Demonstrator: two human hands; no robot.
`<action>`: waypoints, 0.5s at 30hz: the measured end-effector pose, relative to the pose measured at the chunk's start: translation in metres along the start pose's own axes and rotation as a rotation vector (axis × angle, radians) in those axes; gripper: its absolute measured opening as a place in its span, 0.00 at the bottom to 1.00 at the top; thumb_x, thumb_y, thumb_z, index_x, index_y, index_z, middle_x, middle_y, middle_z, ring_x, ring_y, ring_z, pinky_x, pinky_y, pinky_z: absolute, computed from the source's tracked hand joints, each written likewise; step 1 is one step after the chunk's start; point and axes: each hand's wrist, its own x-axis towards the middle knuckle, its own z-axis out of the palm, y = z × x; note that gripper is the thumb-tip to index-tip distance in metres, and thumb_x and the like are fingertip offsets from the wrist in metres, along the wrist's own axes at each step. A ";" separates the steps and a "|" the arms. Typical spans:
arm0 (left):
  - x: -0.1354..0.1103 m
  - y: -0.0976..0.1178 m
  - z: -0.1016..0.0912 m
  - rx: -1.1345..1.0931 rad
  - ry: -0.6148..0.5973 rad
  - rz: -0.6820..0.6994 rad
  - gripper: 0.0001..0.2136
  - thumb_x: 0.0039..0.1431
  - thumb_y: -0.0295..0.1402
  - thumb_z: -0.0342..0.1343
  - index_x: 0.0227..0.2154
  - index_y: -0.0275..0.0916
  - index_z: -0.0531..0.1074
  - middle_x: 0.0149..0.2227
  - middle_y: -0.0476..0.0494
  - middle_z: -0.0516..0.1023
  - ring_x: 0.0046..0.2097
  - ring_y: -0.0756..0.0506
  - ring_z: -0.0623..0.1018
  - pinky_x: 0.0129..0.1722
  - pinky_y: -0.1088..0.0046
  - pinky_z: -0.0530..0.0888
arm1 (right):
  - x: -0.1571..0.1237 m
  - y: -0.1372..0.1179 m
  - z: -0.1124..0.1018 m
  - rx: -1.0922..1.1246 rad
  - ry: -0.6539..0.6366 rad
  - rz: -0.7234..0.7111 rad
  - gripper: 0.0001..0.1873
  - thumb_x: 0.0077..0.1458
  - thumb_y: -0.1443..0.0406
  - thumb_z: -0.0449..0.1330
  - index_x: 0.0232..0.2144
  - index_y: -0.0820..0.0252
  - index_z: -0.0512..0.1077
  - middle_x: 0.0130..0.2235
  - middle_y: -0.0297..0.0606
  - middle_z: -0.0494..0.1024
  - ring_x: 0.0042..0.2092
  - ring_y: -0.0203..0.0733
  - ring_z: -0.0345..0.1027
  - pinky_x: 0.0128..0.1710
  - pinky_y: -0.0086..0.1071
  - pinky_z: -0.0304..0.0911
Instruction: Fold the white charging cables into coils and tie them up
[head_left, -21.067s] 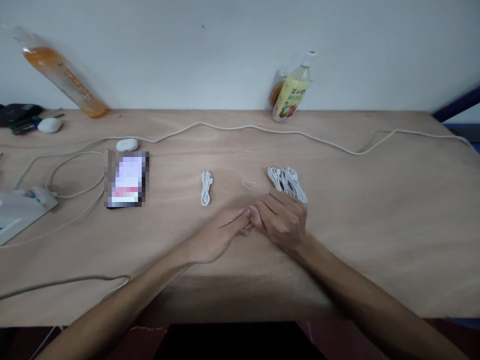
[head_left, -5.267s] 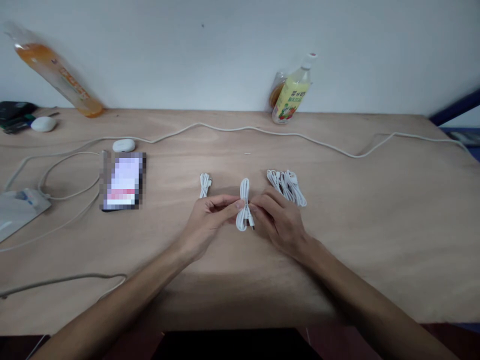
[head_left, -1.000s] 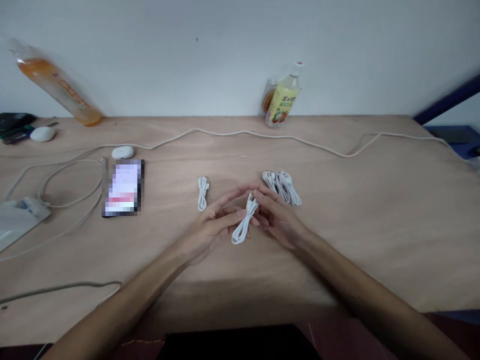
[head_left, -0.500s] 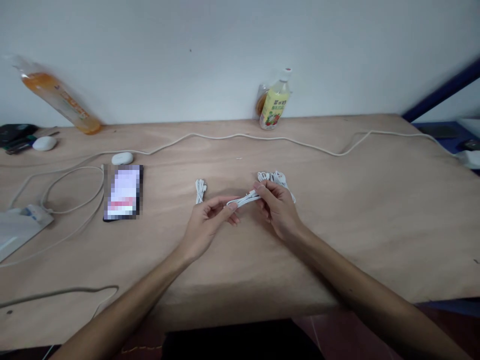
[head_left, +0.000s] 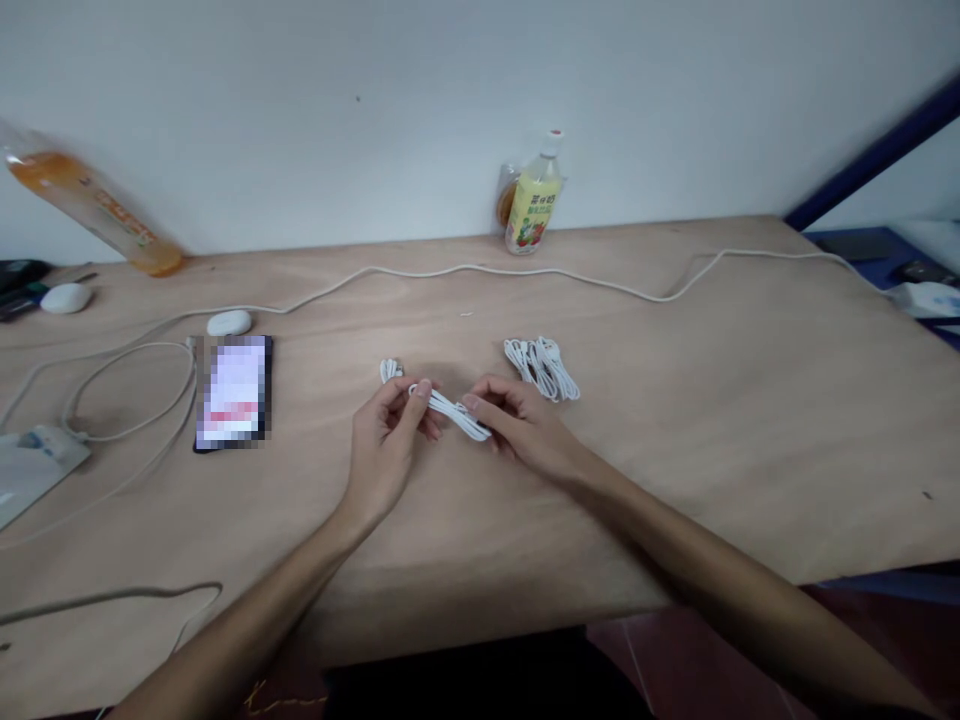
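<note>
Between my two hands is a folded white cable (head_left: 454, 412), held a little above the wooden table. My left hand (head_left: 388, 430) pinches its left end between thumb and fingers. At the cable's right part, my right hand (head_left: 523, 420) closes on it with thumb and forefinger. Another bundled white cable (head_left: 391, 370) lies just behind my left hand, which partly hides it. Several more bundled white cables (head_left: 541, 368) lie together behind my right hand.
A phone (head_left: 234, 390) and a white earbud case (head_left: 229, 323) lie on the left. An orange drink bottle (head_left: 97, 210) and a yellow-labelled bottle (head_left: 535, 200) stand by the wall. A long white cord (head_left: 555, 272) crosses the table (head_left: 712, 420).
My hands and the held cable have shifted left, and the cable now slopes down to the right. My right hand has come away from the cable pile, leaving it in full view.
</note>
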 end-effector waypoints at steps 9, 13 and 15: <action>-0.003 0.008 0.002 -0.070 -0.070 0.010 0.14 0.67 0.45 0.68 0.42 0.39 0.79 0.26 0.52 0.78 0.26 0.49 0.78 0.30 0.72 0.77 | 0.000 -0.001 -0.005 0.147 -0.219 0.195 0.20 0.60 0.47 0.72 0.35 0.57 0.78 0.24 0.27 0.76 0.19 0.30 0.62 0.17 0.26 0.50; -0.007 0.008 0.004 -0.089 -0.093 -0.021 0.13 0.69 0.44 0.66 0.45 0.39 0.79 0.27 0.53 0.78 0.26 0.49 0.78 0.30 0.72 0.78 | -0.001 -0.005 -0.007 0.193 -0.242 0.245 0.18 0.57 0.50 0.75 0.38 0.56 0.79 0.26 0.26 0.78 0.19 0.28 0.61 0.17 0.25 0.50; -0.009 0.008 0.004 -0.061 -0.085 -0.013 0.12 0.70 0.42 0.65 0.47 0.39 0.80 0.29 0.52 0.79 0.29 0.49 0.79 0.32 0.72 0.78 | 0.000 -0.007 -0.008 0.189 -0.267 0.246 0.18 0.56 0.50 0.76 0.36 0.56 0.78 0.27 0.25 0.77 0.20 0.28 0.59 0.17 0.25 0.51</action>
